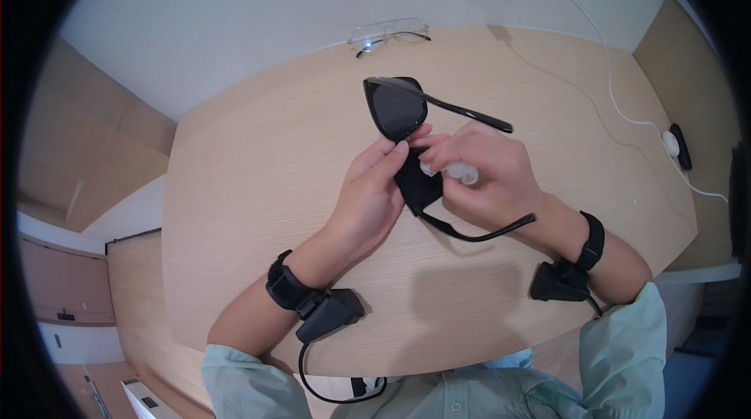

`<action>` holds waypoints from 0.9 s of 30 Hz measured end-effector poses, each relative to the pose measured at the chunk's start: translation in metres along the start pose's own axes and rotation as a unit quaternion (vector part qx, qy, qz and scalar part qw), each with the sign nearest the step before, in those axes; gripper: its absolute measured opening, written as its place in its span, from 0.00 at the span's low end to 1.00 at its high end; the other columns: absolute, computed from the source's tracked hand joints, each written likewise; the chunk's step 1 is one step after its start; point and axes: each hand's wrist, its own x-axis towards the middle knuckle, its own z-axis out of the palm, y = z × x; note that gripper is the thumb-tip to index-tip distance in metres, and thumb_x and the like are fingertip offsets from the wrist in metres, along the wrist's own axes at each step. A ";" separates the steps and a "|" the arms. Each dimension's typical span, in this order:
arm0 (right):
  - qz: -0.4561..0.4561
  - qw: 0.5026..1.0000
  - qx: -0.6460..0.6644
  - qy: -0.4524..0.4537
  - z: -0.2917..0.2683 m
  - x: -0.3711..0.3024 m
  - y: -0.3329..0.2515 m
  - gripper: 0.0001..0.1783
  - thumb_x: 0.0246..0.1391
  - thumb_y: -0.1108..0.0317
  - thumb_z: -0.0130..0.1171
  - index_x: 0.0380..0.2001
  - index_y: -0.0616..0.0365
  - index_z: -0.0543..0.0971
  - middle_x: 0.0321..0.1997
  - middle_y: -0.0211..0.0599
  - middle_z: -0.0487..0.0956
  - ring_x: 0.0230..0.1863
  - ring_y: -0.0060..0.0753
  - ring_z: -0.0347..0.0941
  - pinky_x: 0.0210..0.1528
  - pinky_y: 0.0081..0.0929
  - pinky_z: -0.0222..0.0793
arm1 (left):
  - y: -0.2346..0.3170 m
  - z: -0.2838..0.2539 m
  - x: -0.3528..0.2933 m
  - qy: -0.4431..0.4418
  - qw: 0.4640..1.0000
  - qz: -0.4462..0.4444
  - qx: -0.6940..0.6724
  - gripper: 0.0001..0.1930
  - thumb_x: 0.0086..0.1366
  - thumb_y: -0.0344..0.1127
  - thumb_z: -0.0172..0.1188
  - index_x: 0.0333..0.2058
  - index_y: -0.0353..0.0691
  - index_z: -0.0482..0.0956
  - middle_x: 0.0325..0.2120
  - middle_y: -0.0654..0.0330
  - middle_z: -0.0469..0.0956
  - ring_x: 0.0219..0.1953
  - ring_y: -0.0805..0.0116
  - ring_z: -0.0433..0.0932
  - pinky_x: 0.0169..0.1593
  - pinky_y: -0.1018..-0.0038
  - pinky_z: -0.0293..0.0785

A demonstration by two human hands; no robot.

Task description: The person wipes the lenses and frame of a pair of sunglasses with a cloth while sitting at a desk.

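Over the middle of the table (pixel 258 161), the left hand (pixel 371 184) clamps black sunglasses (pixel 397 112) around their finger-covered bridge, their front's long axis running from its far toward its near side, arms (pixel 469 113) pointing right, while the right hand (pixel 493 169) pinches a partly hidden white wad (pixel 464 172) at the half-obscured nearer lens (pixel 417 188).

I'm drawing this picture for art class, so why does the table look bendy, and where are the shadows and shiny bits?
Head view: the fisheye lens bows the table's edges; head view: a soft shadow lies below the left hand and right hand, a thin one beside the white cable; head view: one lens of the clear glasses has a bright glint.
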 end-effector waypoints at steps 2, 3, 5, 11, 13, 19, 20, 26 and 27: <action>0.041 0.999 0.018 0.005 0.001 -0.003 0.004 0.11 0.43 0.79 0.60 0.33 0.57 0.82 0.36 0.34 0.85 0.38 0.42 0.78 0.39 0.36 0.77 | 0.001 0.000 -0.001 0.002 1.000 0.001 -0.001 0.22 0.82 0.36 0.44 0.66 0.26 0.67 0.62 0.50 0.75 0.66 0.61 0.74 0.72 0.63 0.70; 0.041 0.999 0.019 0.005 0.000 -0.002 0.003 0.11 0.43 0.79 0.60 0.33 0.57 0.82 0.36 0.34 0.85 0.38 0.42 0.78 0.39 0.36 0.77 | 0.001 0.000 -0.002 0.003 1.000 0.001 -0.002 0.22 0.82 0.36 0.44 0.66 0.26 0.67 0.62 0.50 0.75 0.66 0.61 0.73 0.72 0.63 0.69; 0.039 0.999 -0.015 -0.019 -0.003 -0.001 0.000 0.10 0.43 0.78 0.61 0.32 0.57 0.82 0.36 0.36 0.85 0.38 0.44 0.78 0.39 0.37 0.76 | 0.000 -0.002 -0.001 -0.001 1.000 0.000 -0.004 0.22 0.82 0.36 0.44 0.66 0.26 0.67 0.63 0.50 0.74 0.66 0.61 0.74 0.72 0.63 0.69; 0.006 0.993 -0.039 -0.114 -0.010 -0.004 -0.004 0.06 0.41 0.76 0.63 0.27 0.57 0.80 0.32 0.39 0.83 0.33 0.43 0.77 0.34 0.37 0.74 | -0.001 -0.008 0.002 -0.044 0.999 0.007 -0.001 0.22 0.83 0.37 0.43 0.65 0.27 0.67 0.63 0.49 0.75 0.65 0.62 0.74 0.70 0.63 0.71; 0.004 0.996 -0.003 -0.089 -0.010 -0.005 -0.004 0.06 0.40 0.77 0.63 0.26 0.57 0.80 0.31 0.39 0.82 0.32 0.43 0.77 0.33 0.36 0.73 | -0.001 -0.005 0.000 -0.039 0.999 0.008 0.013 0.22 0.83 0.37 0.43 0.65 0.27 0.68 0.63 0.48 0.75 0.65 0.62 0.75 0.69 0.63 0.72; 0.054 0.986 0.113 0.106 -0.013 0.007 -0.007 0.12 0.55 0.85 0.58 0.42 0.63 0.80 0.45 0.37 0.83 0.46 0.24 0.80 0.51 0.25 0.77 | -0.005 -0.001 -0.004 -0.080 0.996 0.007 0.043 0.17 0.83 0.39 0.44 0.53 0.31 0.77 0.45 0.52 0.86 0.47 0.70 0.83 0.52 0.74 0.80; 0.054 0.986 0.113 0.106 -0.013 0.007 -0.007 0.12 0.55 0.85 0.58 0.42 0.63 0.80 0.45 0.37 0.83 0.46 0.24 0.80 0.51 0.25 0.77 | -0.002 0.000 -0.005 -0.080 0.996 0.007 0.043 0.17 0.83 0.39 0.44 0.53 0.31 0.77 0.45 0.52 0.86 0.47 0.70 0.83 0.52 0.74 0.80; 0.111 0.989 0.047 0.089 -0.017 0.006 -0.001 0.11 0.56 0.81 0.64 0.42 0.61 0.83 0.44 0.37 0.83 0.45 0.25 0.80 0.48 0.25 0.76 | 0.009 0.002 -0.007 -0.095 0.971 -0.014 0.217 0.20 0.82 0.41 0.44 0.48 0.28 0.80 0.38 0.51 0.87 0.44 0.64 0.85 0.53 0.70 0.79; 0.119 0.985 0.067 0.101 -0.015 0.007 -0.001 0.10 0.55 0.79 0.66 0.41 0.60 0.84 0.43 0.37 0.84 0.44 0.27 0.81 0.47 0.25 0.75 | 0.009 0.002 -0.006 -0.095 0.971 -0.015 0.217 0.20 0.82 0.41 0.44 0.48 0.28 0.80 0.38 0.51 0.87 0.44 0.64 0.85 0.53 0.70 0.79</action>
